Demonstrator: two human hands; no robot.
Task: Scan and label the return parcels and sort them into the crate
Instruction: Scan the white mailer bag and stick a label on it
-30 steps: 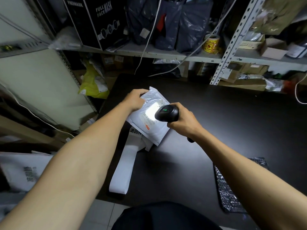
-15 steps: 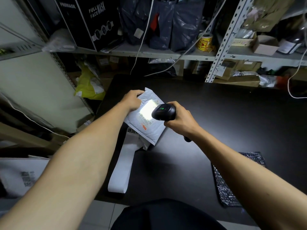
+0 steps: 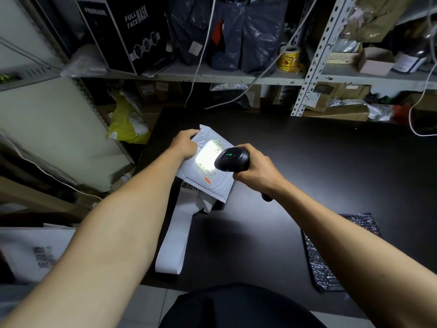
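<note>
Left hand (image 3: 185, 144) fingers curled, gripping white mailer (image 3: 208, 178) edge — right hand (image 3: 255, 170) clamped round scanner (image 3: 233, 159) handle.

Both bare forearms stretched forward; left hand (image 3: 185, 145) curled, gripping; right hand (image 3: 256, 170) fisted in a grasp, knuckles up.

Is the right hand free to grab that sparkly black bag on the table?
Probably not yet: the right hand grips the scanner. The sparkly black bag lies uncovered on the table, beside that forearm.
</note>
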